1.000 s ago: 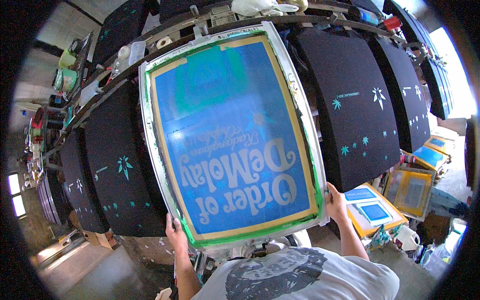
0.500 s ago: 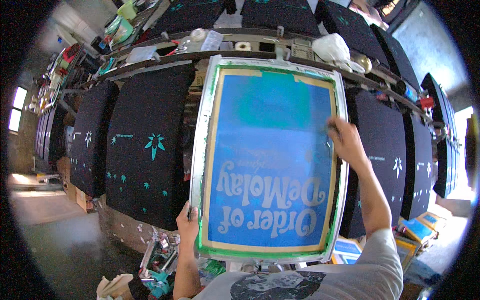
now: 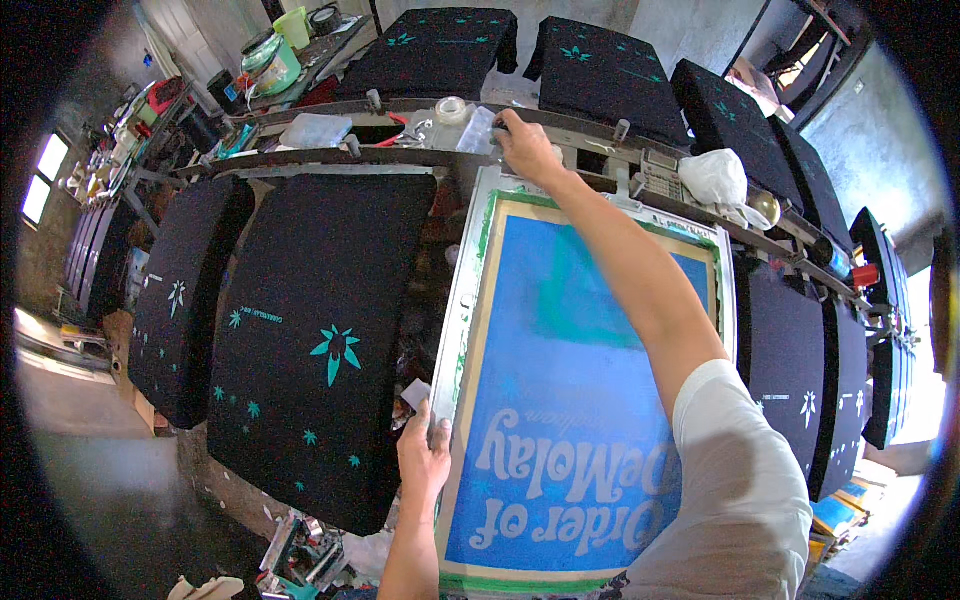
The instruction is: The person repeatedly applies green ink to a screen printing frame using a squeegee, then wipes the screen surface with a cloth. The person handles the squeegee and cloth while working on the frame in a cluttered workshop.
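A screen-printing frame [image 3: 466, 290] with blue and green mesh and pale lettering lies in front of me, its light metal border edged with green ink. My left hand [image 3: 424, 455] is closed beside its left edge, a small pale square piece [image 3: 414, 394] at the fingertips. My right arm stretches across the mesh to the rail beyond. Up there my right hand [image 3: 530, 148] has its fingers curled next to a clear plastic box [image 3: 477, 132]. What those fingers hold, if anything, is hidden.
Black fabric on a board [image 3: 310, 290] with teal leaf prints lies to the left; similar boards stand right and behind. Along the rail are a tape roll [image 3: 452, 110], a calculator [image 3: 660, 178] and a white plastic bag [image 3: 713, 177]. A green tub [image 3: 272, 65] stands far left.
My right hand has moved from the frame's right side up and left to the rail. The view has shifted, and a pale piece now shows at my left fingertips.
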`<state>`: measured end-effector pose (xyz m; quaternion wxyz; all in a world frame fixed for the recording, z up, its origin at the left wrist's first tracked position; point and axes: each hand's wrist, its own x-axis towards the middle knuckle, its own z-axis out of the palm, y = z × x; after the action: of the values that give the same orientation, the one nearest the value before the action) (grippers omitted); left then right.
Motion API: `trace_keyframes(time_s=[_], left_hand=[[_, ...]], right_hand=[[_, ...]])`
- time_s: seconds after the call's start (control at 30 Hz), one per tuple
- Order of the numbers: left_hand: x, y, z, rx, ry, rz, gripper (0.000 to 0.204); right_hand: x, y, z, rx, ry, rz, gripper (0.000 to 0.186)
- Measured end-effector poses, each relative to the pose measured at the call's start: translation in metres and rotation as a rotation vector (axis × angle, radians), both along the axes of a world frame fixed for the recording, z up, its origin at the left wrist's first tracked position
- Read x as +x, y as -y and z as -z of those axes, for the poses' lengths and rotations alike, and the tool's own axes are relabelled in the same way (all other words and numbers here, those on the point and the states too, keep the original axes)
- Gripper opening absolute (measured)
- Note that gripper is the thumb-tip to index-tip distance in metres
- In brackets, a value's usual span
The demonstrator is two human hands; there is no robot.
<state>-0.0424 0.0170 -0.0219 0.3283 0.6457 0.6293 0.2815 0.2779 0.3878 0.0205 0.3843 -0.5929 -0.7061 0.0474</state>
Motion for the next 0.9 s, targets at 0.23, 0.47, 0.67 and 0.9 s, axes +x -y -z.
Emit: trace_keyframes(time_s=[0.23, 0.47, 0.67, 0.9], left_hand=[[0.005, -0.009, -0.002, 0.021, -0.043, 0.024, 0.044], [0.002, -0.008, 0.000, 0.040, -0.080, 0.024, 0.045], [-0.001, -0.005, 0.001, 0.048, -0.059, 0.005, 0.044], [-0.001, -0.007, -0.003, 0.016, -0.058, -0.012, 0.042]], right_hand=[[-0.018, -0.048, 0.008, 0.036, 0.360, -0.209, 0.028], [-0.050, -0.077, 0.009, -0.201, 0.728, -0.334, 0.024], [-0.041, -0.080, 0.020, -0.089, 0.646, -0.360, 0.029], [0.003, -0.034, 0.026, 0.007, 0.128, 0.096, 0.026]])
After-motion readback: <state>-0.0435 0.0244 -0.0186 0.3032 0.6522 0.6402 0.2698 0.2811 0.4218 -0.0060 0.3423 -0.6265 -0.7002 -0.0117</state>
